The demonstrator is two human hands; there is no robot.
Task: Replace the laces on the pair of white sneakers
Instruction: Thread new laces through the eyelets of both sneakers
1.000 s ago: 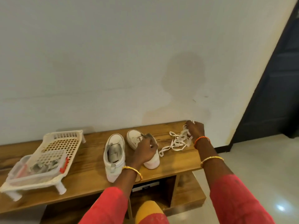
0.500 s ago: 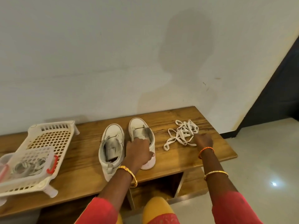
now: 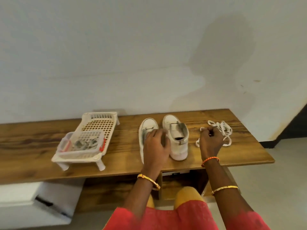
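Sneakers: pair of white leather high-top sneakers, laceless, side by side on the long brown wood-grain bench top point(image 3: 41, 140), toes to 12 o'clock, toward the wall.
Left sneaker point(image 3: 146, 128): mostly covered by the left hand; toe cap and outer side show.
Right sneaker point(image 3: 177, 138): upright, grey tongue pushed up, heel to 6 o'clock, just beside the left one.
Left hand point(image 3: 157, 146): palm down on the left sneaker's opening, fingers curled over its top edge toward the right sneaker; whether they grip the collar, cannot tell. Gold bangle on wrist.
Right hand point(image 3: 211, 141): at 3 o'clock of the right sneaker, fingers curled, pinching a strand of the loose pile of flat white shoelaces point(image 3: 222, 130). Orange thread band and gold bangle on forearm.
Laces: pile on the bench, spreading from the hand toward 1 o'clock, apart from the sneakers.
Rack: cream plastic lattice tray on short legs point(image 3: 99, 123) at 9 o'clock of the sneakers, well apart.
Box: small clear plastic lattice box with red clips point(image 3: 83, 143) sits on the rack's near end, greyish laces inside, blurred.
Writing: none readable; no brand mark legible on sneakers.
Wall: plain white, person's shadow at 12 o'clock.
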